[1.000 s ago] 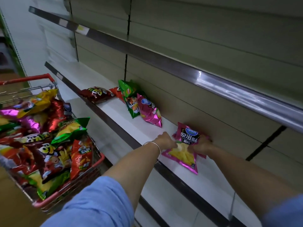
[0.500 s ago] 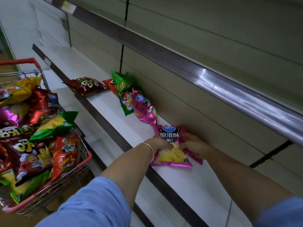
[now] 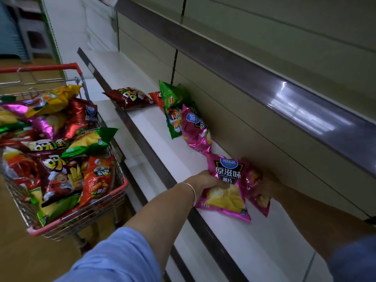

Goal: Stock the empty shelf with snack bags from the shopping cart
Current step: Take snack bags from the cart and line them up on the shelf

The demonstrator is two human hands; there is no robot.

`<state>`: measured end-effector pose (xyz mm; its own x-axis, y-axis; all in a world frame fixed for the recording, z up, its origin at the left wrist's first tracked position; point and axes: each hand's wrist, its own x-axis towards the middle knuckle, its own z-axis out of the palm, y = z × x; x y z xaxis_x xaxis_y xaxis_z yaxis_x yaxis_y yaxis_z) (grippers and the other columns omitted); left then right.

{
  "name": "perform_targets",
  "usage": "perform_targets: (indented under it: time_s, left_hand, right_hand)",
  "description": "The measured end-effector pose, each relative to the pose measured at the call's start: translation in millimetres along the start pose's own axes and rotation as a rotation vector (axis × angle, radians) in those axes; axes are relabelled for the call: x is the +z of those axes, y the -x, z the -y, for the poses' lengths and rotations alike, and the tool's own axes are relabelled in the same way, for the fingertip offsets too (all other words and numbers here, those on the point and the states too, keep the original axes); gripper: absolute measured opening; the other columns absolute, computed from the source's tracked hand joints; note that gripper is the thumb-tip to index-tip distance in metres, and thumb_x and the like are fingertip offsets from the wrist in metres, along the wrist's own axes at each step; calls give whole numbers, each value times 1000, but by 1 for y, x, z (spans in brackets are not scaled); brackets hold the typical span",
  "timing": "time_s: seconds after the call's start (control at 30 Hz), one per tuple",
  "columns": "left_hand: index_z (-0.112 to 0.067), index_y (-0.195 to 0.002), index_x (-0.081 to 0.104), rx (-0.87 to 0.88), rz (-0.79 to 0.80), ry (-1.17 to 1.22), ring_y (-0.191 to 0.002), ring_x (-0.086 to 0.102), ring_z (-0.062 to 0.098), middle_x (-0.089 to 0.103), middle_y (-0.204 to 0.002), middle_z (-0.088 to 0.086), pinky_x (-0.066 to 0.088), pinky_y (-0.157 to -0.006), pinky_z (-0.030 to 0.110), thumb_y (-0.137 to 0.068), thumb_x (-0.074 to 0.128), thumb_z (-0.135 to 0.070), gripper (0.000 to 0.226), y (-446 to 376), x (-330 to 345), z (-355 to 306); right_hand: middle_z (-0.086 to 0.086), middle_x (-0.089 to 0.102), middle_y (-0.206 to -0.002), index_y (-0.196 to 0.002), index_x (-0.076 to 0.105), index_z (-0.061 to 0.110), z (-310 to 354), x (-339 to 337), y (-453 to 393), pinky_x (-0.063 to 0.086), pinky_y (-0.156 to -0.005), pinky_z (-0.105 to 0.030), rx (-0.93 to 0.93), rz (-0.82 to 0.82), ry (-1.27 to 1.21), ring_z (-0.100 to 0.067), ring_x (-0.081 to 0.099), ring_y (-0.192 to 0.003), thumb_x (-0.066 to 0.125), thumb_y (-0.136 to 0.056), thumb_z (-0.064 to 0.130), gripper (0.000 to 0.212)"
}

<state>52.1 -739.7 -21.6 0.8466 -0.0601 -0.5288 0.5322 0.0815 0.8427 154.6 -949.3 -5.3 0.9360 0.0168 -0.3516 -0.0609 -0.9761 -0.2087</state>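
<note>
On the white shelf a pink chip bag leans near the back panel. My left hand grips its left edge, thumb over the front. A second pink bag stands behind it, and my right hand holds that one from behind, mostly hidden by the bags. Further along the shelf stand another pink bag, a green bag and a dark red bag lying flat. The red-rimmed shopping cart at the left holds several snack bags.
An upper shelf's metal edge overhangs the hands. A lower shelf runs below the stocked one. Bare white shelf stretches to the right of the hands, and the brown floor lies under the cart.
The view has swung left and closer. The front pink bag stands more upright against the back than before, with both hands still on the bags.
</note>
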Motion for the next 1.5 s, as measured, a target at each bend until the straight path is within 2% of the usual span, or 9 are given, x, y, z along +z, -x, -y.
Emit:
perform_targets:
  time_s: [0.1,0.37,0.5,0.7,0.87,1.1,1.23,1.4,1.5]
  left_hand:
    - [-13,-101,66,2,-19,36,-79,68,17,72,-95,3,57,-69,25,-74,84,-7,34,-3,2,-1]
    - [-4,-108,68,46,-72,194,-93,70,28,74,-102,12,57,-88,38,-68,82,6,43,5,-14,-20]
    - [-4,-129,51,74,-212,303,-89,73,35,71,-109,18,62,-74,48,-33,95,-15,106,-13,-34,-17]
    - [-12,-125,33,70,-341,293,-97,67,38,61,-116,19,58,-83,53,-60,92,-11,88,20,-42,-22]
    - [-7,-131,39,82,-324,279,-92,69,38,66,-113,19,60,-78,52,-30,96,-25,117,12,-46,-15]
    - [-7,-132,40,175,-272,290,-91,70,37,65,-112,19,61,-77,52,-32,91,-21,113,31,-27,-31]
    - [-6,-133,32,184,-289,261,-99,66,35,60,-117,19,59,-83,48,-58,91,-12,95,56,-21,-31]
    - [-2,-137,27,196,-314,196,-105,63,36,56,-123,22,57,-89,46,-71,86,-13,89,65,-14,-21]
    - [-1,-136,32,259,-257,159,-94,67,31,60,-117,20,58,-59,31,-67,88,-10,90,70,-10,-19]
  right_hand:
    - [-2,64,-111,-131,52,6,-7,6,-8,46,-81,-27,-6,93,48,-20,60,-99,99,-45,37,103]
    - [0,66,-99,-119,62,10,-16,9,-24,52,-83,-32,-84,137,-121,-20,63,-89,95,-38,33,90]
    - [-4,63,-90,-103,63,7,4,-12,9,46,-61,-25,-56,186,-338,-15,59,-71,85,-47,15,61]
    - [-4,62,-58,-81,68,2,15,-37,26,40,-42,-17,29,185,-747,-12,52,-42,78,-71,5,14]
    - [-20,70,-108,-114,67,-4,23,-53,54,55,-92,-44,-129,380,-1109,-32,69,-91,79,-59,16,60]
    - [-9,63,-57,-90,58,-3,62,-54,104,49,-49,-21,-222,308,-1159,-18,59,-47,72,-63,7,32]
    - [-5,73,-77,-115,59,7,75,-52,139,56,-57,-26,-318,216,-1089,-16,68,-59,62,-82,3,33]
    - [-2,52,-124,-139,41,32,80,-43,174,41,-106,-35,-332,-141,-405,-21,48,-117,91,-46,59,109]
    - [-8,33,-137,-150,27,23,76,-36,189,32,-113,-36,-246,-197,-321,-28,32,-132,91,-41,58,131]
